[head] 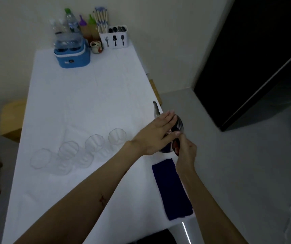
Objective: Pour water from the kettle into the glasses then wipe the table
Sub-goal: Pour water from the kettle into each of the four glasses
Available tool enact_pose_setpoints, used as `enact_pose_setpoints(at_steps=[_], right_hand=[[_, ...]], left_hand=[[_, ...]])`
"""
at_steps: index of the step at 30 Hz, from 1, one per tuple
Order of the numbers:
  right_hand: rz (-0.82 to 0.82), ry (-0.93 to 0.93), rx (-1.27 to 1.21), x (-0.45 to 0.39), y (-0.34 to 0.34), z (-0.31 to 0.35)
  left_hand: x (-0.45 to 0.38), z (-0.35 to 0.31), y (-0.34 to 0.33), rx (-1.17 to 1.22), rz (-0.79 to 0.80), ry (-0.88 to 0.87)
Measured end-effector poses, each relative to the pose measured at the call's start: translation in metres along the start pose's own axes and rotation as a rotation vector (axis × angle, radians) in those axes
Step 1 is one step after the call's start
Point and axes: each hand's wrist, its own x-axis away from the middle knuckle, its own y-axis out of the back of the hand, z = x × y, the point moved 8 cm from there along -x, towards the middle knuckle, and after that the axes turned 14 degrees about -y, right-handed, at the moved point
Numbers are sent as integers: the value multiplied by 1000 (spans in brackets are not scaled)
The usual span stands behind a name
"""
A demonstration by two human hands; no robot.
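Note:
A shiny metal kettle (179, 124) stands at the right edge of the white-covered table (88, 95), its spout (155, 108) pointing away from me. My left hand (156, 133) lies flat across the kettle's top, fingers together. My right hand (185, 152) is closed around the kettle's handle at its near side. Several clear empty glasses stand in a slanted row to the left, from one glass (117, 136) nearest the kettle to another glass (41, 158) farthest left. A dark blue cloth (172, 189) lies flat near the table's right front edge.
At the far end stand a blue holder with water bottles (71, 53), sauce bottles (88, 27), a small ceramic jar (96, 47) and a white cutlery caddy (115, 36) with chopsticks. Grey floor and a dark doorway (255, 59) lie to the right.

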Motion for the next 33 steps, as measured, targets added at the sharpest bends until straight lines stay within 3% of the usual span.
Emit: enact_pose_setpoints(at_steps=[6,13,19,26,33], right_hand=[[-24,129,39,79,-8,25],[70,165,69,168,-35,2],[204,58,183,198,-73,-55],[210,-53,410,208,-118,-114],[206,13,647,214,-155,-128]], left_hand=[[47,-50,42,-74,-179,-127],[147,-88,81,-213,-326,-159],[234,-79,84,-251,-374,-45],[311,-40,82,-151,-403,128],[344,4,80,42,-408,293]])
